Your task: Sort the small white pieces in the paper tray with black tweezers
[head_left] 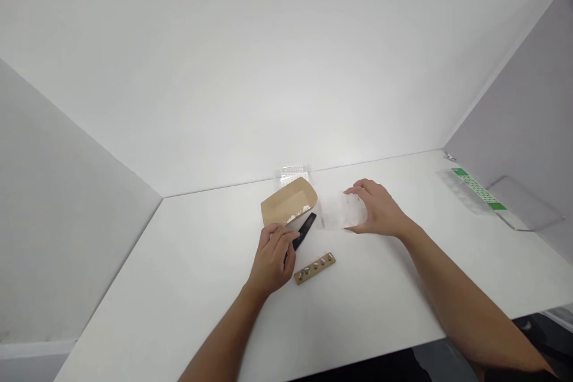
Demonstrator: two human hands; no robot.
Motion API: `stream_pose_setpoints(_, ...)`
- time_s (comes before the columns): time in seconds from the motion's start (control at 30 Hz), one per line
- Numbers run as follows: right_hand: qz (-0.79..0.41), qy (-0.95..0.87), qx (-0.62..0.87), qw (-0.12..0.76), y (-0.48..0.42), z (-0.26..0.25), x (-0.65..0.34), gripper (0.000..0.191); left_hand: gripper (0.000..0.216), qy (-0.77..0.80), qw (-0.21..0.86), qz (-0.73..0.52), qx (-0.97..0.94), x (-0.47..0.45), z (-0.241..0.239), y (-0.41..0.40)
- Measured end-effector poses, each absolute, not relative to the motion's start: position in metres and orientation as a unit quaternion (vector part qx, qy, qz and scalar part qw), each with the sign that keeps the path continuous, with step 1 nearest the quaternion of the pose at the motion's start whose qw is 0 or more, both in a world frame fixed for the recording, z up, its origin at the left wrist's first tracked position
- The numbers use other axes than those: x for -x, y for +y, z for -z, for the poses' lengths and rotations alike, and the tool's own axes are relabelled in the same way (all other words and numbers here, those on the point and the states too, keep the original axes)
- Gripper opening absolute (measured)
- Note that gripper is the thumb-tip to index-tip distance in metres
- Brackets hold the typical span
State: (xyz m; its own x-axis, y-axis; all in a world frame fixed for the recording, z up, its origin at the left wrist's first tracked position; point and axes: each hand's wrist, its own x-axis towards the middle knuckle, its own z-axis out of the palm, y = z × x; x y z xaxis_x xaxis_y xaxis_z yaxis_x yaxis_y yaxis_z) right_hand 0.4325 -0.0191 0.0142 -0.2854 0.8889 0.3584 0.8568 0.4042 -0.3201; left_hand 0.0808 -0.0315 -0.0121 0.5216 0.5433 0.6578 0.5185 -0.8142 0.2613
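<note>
My left hand [273,255] has its fingers curled over the lower end of a slim black tool [307,227], whose kind I cannot make out. Thumb and fingers of my right hand [375,209] span a translucent plastic container [338,212] on the white table, gripping its right side. Between the hands and farther back, a tan cardboard tray [286,198] holds something clear and shiny along its near side. Closer to me lies a narrow wooden block [314,268] with several small metal pieces set in a row.
Behind the tray a clear plastic package [293,174] sits near the back wall. On the right lie a clear bag with a green patterned strip [478,188] and a bent metal wire frame [523,228]. Walls enclose the table [179,268] at left, back and right.
</note>
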Motion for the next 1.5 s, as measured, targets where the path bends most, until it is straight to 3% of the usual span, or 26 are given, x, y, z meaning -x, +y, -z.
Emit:
stream_pose_setpoints(0.67, 0.053, -0.794, 0.555, 0.242, -0.002, 0.033, -0.411, 0.088, 0.035, 0.310, 0.026, -0.390, -0.867, -0.084, 0.010, -0.030)
stream_pose_setpoints(0.8, 0.047, -0.794, 0.556, 0.241, -0.002, 0.029, -0.414, 0.076, 0.034, 0.311, 0.023, -0.390, -0.866, -0.083, 0.010, -0.030)
stream_pose_setpoints(1.03, 0.038, -0.811, 0.534, 0.234, -0.011, 0.014, -0.404, 0.032, 0.034, 0.310, 0.008, -0.385, -0.869, -0.082, 0.009, -0.030)
stream_pose_setpoints(1.3, 0.012, -0.846, 0.503, 0.174, -0.019, 0.006, -0.388, 0.036, 0.033, 0.303, 0.009, -0.384, -0.872, -0.083, 0.007, -0.030)
stream_pose_setpoints(1.5, -0.056, -0.865, 0.461, 0.191, -0.024, -0.001, -0.393, 0.053, 0.034, 0.304, 0.009, -0.380, -0.873, -0.083, 0.008, -0.031)
